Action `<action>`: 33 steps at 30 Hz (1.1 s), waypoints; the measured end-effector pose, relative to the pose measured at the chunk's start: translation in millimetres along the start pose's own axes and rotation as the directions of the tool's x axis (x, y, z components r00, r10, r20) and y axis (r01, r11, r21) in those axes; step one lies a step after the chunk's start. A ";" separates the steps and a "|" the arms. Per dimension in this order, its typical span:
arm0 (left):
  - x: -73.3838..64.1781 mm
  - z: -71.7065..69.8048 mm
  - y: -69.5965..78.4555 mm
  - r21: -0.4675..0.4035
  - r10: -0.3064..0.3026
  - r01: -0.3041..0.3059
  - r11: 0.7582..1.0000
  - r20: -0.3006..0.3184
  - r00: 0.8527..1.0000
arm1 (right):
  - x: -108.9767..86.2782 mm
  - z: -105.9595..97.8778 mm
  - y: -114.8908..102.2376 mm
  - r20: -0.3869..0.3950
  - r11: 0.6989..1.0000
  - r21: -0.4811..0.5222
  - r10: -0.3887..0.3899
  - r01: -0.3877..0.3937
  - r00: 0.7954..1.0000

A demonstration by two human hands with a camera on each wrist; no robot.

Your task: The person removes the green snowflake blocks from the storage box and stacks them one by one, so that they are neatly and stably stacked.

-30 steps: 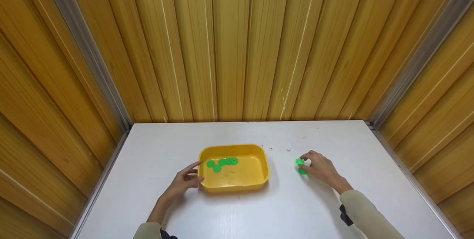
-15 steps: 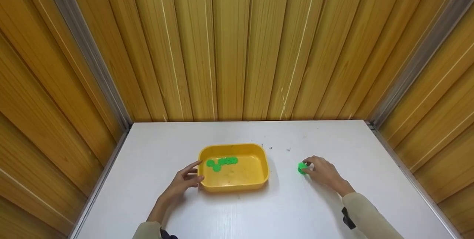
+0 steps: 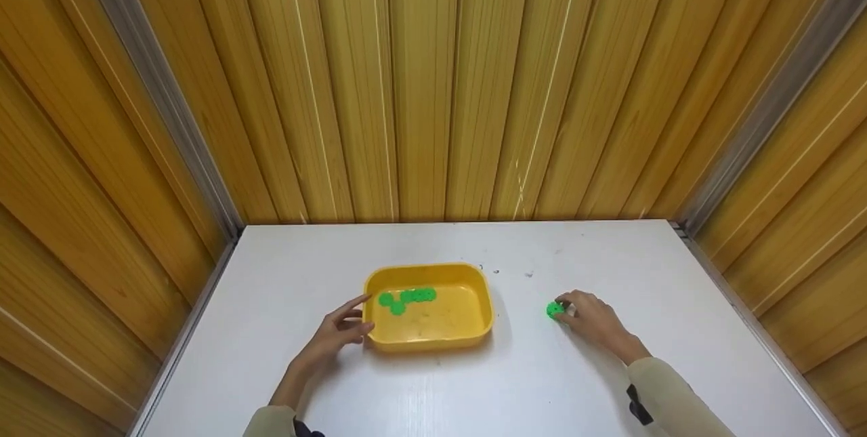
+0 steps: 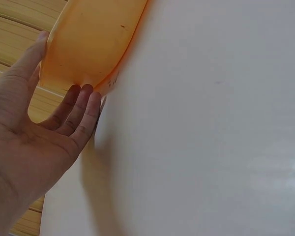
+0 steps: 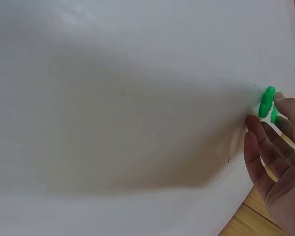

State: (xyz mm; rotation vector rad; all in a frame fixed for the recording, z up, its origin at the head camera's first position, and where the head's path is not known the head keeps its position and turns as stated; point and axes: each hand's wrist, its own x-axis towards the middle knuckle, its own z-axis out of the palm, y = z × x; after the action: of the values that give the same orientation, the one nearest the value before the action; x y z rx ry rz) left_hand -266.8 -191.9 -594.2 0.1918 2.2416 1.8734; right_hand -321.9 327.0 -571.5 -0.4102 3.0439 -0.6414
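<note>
Two bare hands work at a white table (image 3: 515, 389) before wood-patterned panelling (image 3: 420, 85). The left hand (image 3: 337, 332) meets the left end of a yellow rectangular tray (image 3: 454, 322), its fingers spread and lightly bent against the wall. Inside, small green discs (image 3: 398, 308) lie toward the far left, several in a row. Well apart to the right of the tray, the right hand (image 3: 593, 320) pinches green notched pieces (image 5: 267, 102) between thumb and finger; the right wrist view shows two, side by side.
</note>
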 end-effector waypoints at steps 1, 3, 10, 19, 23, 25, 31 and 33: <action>0.3 -0.2 0.2 0.002 -0.004 0.004 1.000 -0.002 1.000 | -0.2 0.1 0.3 -0.004 1.000 -0.002 -0.006 0.006 1.000; 0.7 -0.5 0.9 0.008 -0.010 0.010 1.000 -0.009 1.000 | 0.4 0.4 1.1 -0.012 1.000 -0.001 -0.016 0.016 1.000; 1.0 0.9 4.1 0.012 -0.009 0.009 1.000 -0.016 1.000 | 1.8 1.1 2.7 -0.016 1.000 0.006 -0.020 0.020 1.000; 0.4 1.9 -0.1 0.020 -0.019 0.019 1.000 -0.020 1.000 | 0.2 3.5 2.9 -0.022 1.000 0.007 -0.026 0.026 0.999; 0.3 1.0 -3.0 0.008 -0.017 0.017 1.000 -0.014 1.000 | -0.2 4.6 3.4 -0.023 1.000 0.009 -0.019 0.019 1.000; 0.9 0.7 -3.9 0.002 -0.017 0.017 1.000 -0.012 1.000 | 0.0 5.2 4.4 -0.018 1.000 0.010 -0.017 0.017 1.000; 2.1 0.2 -4.8 -0.001 -0.011 0.011 1.000 -0.004 1.000 | 0.0 5.2 5.4 -0.035 0.999 0.014 -0.035 0.035 0.999; 1.8 0.3 -4.4 -0.003 -0.012 0.012 1.000 -0.003 1.000 | -0.3 5.5 4.9 -0.043 0.999 0.013 -0.044 0.044 0.998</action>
State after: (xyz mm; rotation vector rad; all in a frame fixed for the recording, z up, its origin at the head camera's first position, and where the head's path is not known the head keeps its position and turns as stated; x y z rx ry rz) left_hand -268.3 -192.0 -598.7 0.1748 2.2368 1.8714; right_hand -322.5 329.3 -578.4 -0.4705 3.0764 -0.6824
